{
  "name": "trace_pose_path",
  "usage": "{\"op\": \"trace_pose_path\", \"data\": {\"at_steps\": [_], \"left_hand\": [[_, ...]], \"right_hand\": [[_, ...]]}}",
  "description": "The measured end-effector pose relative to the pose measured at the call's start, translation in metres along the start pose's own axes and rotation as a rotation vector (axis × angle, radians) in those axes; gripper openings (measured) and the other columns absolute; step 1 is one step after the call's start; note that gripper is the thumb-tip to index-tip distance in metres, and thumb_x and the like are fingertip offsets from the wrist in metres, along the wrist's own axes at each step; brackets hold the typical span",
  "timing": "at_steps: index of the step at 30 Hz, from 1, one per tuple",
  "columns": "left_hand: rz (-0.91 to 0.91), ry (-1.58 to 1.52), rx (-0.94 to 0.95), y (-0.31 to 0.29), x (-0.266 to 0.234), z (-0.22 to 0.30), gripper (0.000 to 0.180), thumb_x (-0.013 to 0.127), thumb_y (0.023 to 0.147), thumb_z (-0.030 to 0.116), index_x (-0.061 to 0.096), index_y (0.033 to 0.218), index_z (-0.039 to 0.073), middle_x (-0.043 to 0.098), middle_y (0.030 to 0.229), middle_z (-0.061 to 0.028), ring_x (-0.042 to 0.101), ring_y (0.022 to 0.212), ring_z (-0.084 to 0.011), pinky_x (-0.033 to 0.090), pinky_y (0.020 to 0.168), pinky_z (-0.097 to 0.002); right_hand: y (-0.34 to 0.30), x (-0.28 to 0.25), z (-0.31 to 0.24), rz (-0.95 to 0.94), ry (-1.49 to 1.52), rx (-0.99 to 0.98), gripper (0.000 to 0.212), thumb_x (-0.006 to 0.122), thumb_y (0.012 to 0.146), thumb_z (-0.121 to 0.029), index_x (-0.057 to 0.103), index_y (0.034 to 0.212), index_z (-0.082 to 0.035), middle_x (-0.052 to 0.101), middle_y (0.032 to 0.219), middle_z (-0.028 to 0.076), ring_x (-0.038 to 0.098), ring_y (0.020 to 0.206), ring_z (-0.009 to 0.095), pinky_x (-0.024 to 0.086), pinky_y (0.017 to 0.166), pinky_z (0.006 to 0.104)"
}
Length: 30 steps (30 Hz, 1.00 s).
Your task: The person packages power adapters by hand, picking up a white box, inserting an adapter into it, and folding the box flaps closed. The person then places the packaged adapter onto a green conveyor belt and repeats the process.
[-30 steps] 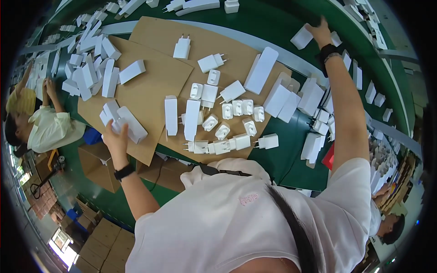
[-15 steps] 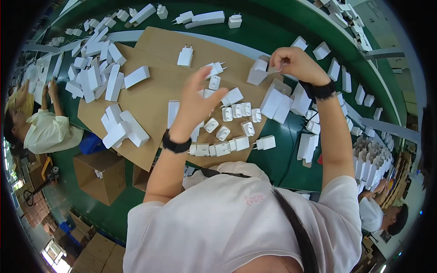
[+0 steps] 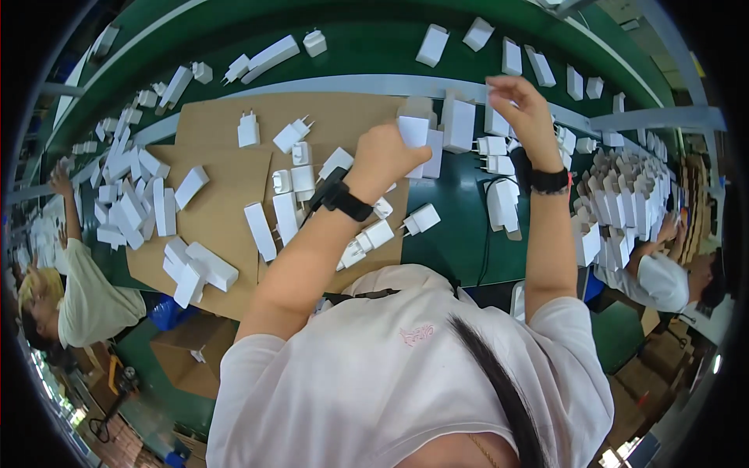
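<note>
My left hand (image 3: 390, 160) is closed around a small white carton (image 3: 413, 131) near the right edge of the cardboard sheet. To its right, my right hand (image 3: 524, 117) has bent fingers at the upper part of another white carton (image 3: 496, 121); its grip is partly hidden. Between the hands an upright white carton (image 3: 459, 125) stands on the green table. Several white plug chargers lie around my left forearm, among them a charger (image 3: 293, 134) with its pins showing and a charger (image 3: 422, 219) closer to me. My left wrist hides part of this group.
White cartons (image 3: 133, 207) are heaped at the left of the cardboard sheet (image 3: 222, 125). More cartons and chargers line the green ledge (image 3: 374, 51) beyond. Open cartons (image 3: 624, 191) stand packed at the right. A dark cable (image 3: 487, 226) lies nearby. People work at both sides.
The view has swung, shifting the table scene. My left hand has gone from spread above the chargers to closed on a carton. My right hand has moved to another carton.
</note>
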State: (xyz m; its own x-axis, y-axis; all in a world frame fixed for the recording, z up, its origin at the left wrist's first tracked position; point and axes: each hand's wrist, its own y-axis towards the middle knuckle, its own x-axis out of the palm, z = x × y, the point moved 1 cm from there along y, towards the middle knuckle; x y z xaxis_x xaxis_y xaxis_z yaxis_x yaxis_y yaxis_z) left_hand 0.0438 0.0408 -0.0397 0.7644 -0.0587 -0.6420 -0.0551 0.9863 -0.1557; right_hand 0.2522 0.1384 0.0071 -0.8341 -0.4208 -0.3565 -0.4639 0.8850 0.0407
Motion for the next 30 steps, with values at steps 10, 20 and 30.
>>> {"op": "trace_pose_path", "data": {"at_steps": [10,20,30], "left_hand": [[-0.082,0.488,0.078,0.008,0.059,0.01,0.104,0.082,0.053,0.036,0.026,0.133,0.002,0.042,0.121,-0.0277,0.051,0.101,-0.0427,0.05,0.074,-0.0428],[-0.107,0.485,0.013,0.046,0.091,-0.004,0.102,0.076,0.053,0.004,0.019,0.137,0.005,0.029,0.127,-0.0352,0.055,0.095,-0.046,0.05,0.08,-0.0422],[-0.157,0.437,0.133,0.086,0.109,0.022,0.106,0.077,0.053,0.006,0.014,0.139,0.001,0.033,0.125,-0.0326,0.054,0.096,-0.0465,0.049,0.082,-0.0422]], "right_hand": [[-0.045,0.031,0.078,0.279,-0.269,0.168,0.059,0.07,0.074,-0.025,0.046,0.123,-0.003,0.055,0.115,0.02,0.06,0.091,0.027,0.048,0.078,0.0326],[-0.026,0.043,0.108,0.206,-0.362,0.283,0.069,0.065,0.064,-0.019,0.039,0.127,-0.009,0.06,0.101,0.026,0.057,0.093,0.041,0.046,0.083,0.0416],[-0.023,0.023,0.126,0.362,-0.409,0.216,0.07,0.069,0.065,-0.016,0.041,0.127,-0.002,0.058,0.1,0.026,0.057,0.092,0.041,0.046,0.083,0.0425]]}}
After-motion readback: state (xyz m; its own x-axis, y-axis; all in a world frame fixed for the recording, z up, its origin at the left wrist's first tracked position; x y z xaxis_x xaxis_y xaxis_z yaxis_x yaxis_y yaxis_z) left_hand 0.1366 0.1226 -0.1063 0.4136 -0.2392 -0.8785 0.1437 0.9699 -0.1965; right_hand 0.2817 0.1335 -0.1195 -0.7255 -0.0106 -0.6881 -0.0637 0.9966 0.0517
